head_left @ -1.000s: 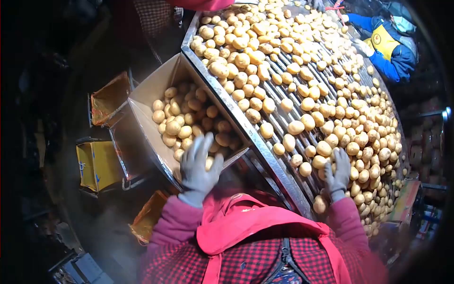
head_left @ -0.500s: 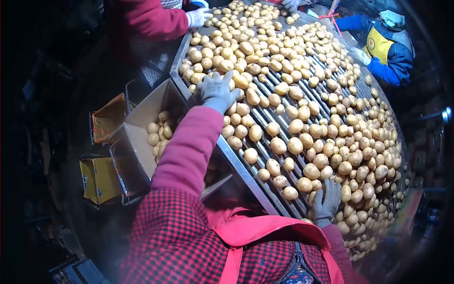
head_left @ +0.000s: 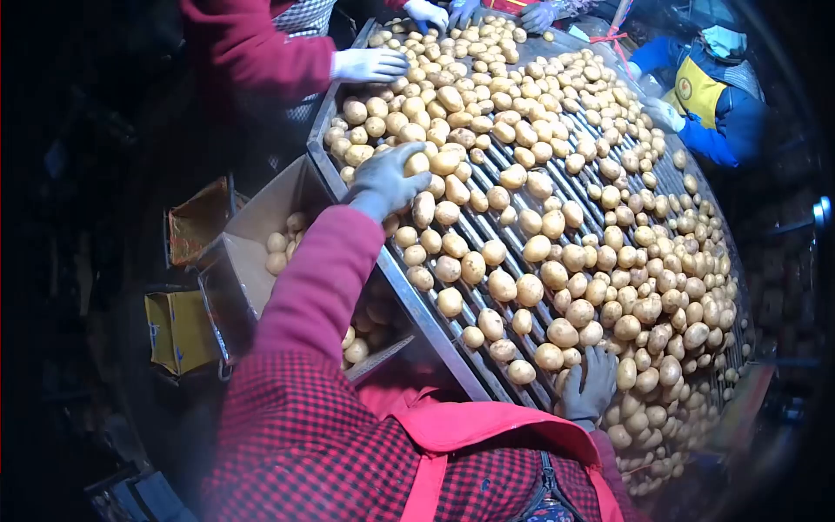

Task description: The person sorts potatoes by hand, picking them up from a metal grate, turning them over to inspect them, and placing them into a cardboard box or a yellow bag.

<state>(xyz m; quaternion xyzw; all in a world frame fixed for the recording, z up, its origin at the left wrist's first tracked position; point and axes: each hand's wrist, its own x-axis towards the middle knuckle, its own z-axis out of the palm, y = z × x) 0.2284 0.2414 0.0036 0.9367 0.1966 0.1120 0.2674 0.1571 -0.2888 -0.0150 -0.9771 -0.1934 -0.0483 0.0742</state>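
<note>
My left hand [head_left: 387,178], in a grey glove, is near the left edge of a slatted metal sorting table [head_left: 452,361]. Its fingers and thumb curve round a potato [head_left: 417,163], with more potatoes touching the hand on the far side. Lower right, my right hand [head_left: 591,383], also gloved in grey, rests with fingers stretched and spread against the near edge of a thick pile of potatoes [head_left: 661,331]. It grips nothing that I can see. Pale yellow potatoes of mixed sizes cover much of the slats.
Below the table's left edge stands an open cardboard box [head_left: 252,261] with potatoes in it. Two smaller open boxes, one orange [head_left: 198,222] and one yellow [head_left: 183,331], are beside it. Co-workers' gloved hands [head_left: 370,65] reach in at the far edge; a person in blue [head_left: 718,96] works far right.
My left hand has drawn back towards the table's left edge, and its fingers now curl round a potato. My right hand has shifted slightly left. A co-worker's white glove has moved onto the potatoes.
</note>
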